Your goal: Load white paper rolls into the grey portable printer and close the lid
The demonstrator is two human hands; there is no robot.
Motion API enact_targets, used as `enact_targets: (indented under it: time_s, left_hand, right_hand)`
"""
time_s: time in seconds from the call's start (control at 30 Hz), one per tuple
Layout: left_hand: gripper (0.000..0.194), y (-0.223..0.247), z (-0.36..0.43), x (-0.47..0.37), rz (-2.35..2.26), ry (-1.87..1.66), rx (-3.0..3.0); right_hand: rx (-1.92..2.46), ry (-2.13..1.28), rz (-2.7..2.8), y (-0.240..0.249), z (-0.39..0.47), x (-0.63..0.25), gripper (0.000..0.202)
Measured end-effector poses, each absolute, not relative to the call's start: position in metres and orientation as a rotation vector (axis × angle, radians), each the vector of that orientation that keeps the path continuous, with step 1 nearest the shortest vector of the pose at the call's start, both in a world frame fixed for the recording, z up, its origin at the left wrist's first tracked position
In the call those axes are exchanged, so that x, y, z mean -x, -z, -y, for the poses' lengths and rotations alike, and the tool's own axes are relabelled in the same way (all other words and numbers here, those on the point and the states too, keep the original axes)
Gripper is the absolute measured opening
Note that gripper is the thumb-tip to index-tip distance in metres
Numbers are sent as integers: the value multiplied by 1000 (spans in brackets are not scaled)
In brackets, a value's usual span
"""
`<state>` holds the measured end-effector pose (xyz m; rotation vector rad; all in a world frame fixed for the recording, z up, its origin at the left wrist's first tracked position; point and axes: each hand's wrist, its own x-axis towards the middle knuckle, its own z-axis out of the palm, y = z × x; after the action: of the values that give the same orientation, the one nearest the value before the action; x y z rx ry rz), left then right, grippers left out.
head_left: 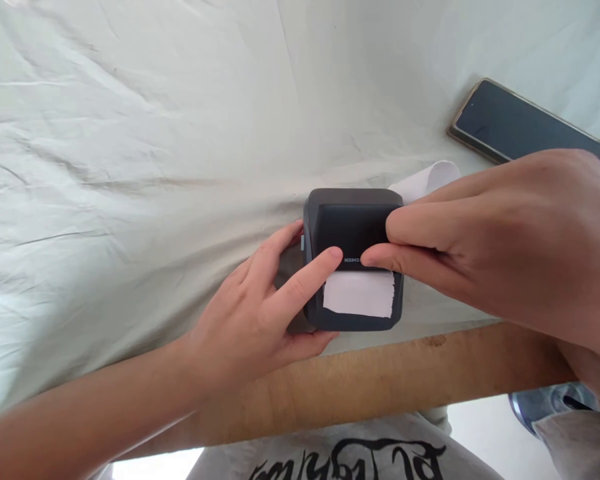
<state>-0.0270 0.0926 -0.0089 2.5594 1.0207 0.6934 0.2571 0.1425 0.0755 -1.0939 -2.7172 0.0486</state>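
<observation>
A small dark label printer (353,227) lies on the cloth-covered table, with a torn white paper strip (359,295) coming out of its front slot. My left hand (260,303) wraps round the printer's left side, one finger resting on the top near the lettering, another at the upper left edge and the thumb at the lower edge. My right hand (485,233) is closed at the printer's right side, thumb and bent forefinger on its lid. A curled white paper (425,181) sticks out behind the printer, partly behind my right hand.
A phone in a case (525,123) lies at the upper right, partly behind my right hand. Wrinkled pale cloth (155,120) covers the table. Its wooden edge (380,380) runs along the near side. A round, clear-and-blue object (535,403) shows below the edge at the lower right.
</observation>
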Motion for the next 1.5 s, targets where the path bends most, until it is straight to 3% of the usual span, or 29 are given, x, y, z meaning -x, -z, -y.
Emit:
enact_targets:
  time_s: [0.13,0.37,0.47,0.67,1.0,1.27,1.5]
  left_hand:
    - [64,5,-95,29,-1004,-668,-2537]
    - [71,0,-101,34,-962,-589,-2595]
    - [71,1,-99,31,-971,-602,-2592]
    - [102,6,-98,27,-1046,-681,-2529]
    - [97,2,-89,28,-1043,-617,-2867]
    - [99,1,-84,22,-1044,-793,-2850]
    - [93,-15,-85,20,-1131,-583,-2644]
  right_hand:
    - [1130,21,2740,-75,-136,-254,58]
    - [1065,-2,2757,-72,-132,-253,36]
    - [1093,30,2695,-72,-131,-251,42]
    - [1210,-93,2566,-74,-108,-256,50]
    - [857,-758,2304,-18,-102,-267,43]
    - [814,-872,2276,-17,-103,-269,41]
    - [816,-933,2257,-18,-104,-270,43]
